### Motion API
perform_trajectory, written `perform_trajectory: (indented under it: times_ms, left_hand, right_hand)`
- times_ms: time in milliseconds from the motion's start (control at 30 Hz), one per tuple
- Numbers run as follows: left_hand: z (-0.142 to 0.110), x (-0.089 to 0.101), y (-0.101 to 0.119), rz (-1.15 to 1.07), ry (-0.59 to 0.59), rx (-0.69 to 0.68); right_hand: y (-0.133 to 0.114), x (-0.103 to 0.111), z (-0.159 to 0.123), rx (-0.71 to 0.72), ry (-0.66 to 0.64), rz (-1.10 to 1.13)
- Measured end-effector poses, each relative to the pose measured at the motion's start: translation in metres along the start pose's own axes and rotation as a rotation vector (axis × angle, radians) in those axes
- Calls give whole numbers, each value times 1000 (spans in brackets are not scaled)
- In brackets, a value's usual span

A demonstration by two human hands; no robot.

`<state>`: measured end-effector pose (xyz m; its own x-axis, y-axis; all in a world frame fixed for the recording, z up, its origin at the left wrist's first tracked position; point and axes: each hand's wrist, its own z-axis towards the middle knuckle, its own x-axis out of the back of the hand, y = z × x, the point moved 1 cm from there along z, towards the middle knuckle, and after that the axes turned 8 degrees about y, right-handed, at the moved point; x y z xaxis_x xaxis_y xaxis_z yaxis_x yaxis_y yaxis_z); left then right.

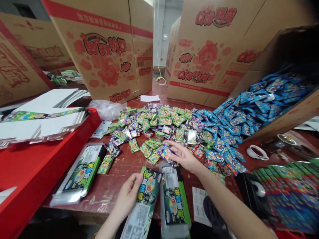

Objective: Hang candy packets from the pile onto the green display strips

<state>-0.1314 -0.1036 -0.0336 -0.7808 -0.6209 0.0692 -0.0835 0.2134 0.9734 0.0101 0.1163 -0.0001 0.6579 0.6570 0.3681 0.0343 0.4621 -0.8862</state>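
My left hand (129,193) is closed on the edge of a long printed card (149,186), green and black with candy pictures and a white label panel. My right hand (184,156) reaches over the front of a packet heap, its fingers on a small purple candy packet (165,153). Just below it, a clear plastic box (175,202) with a similar green and black print lies near the table edge. Another such clear box (81,172) rests further left, with a green packet (106,164) beside it. Green and purple packets (147,124) are heaped beyond my hands.
Blue packets (239,116) spill from a tipped carton (264,124) at the right. Large cartons (99,53) stand at the back. A red tray (82,132) with white card stacks is at the left. A tape roll (256,152) and a black tape dispenser (254,192) sit right.
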Motion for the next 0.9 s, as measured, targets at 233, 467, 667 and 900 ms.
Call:
perform_trajectory:
  times_ms: [233,467,667,900]
  left_hand:
    - [-10,-7,8,75,-73,-45]
    - [-17,-16,10,112,-121,-68]
    - [-23,-20,18,252,-161,-172]
    - [-29,-20,27,317,-204,-191]
  right_hand:
    - [-13,-19,-47,-323,136,494]
    - [-14,-34,-45,-420,400,766]
    - [-27,-38,-42,-149,300,577]
    - [-34,-12,-57,-74,-98,251]
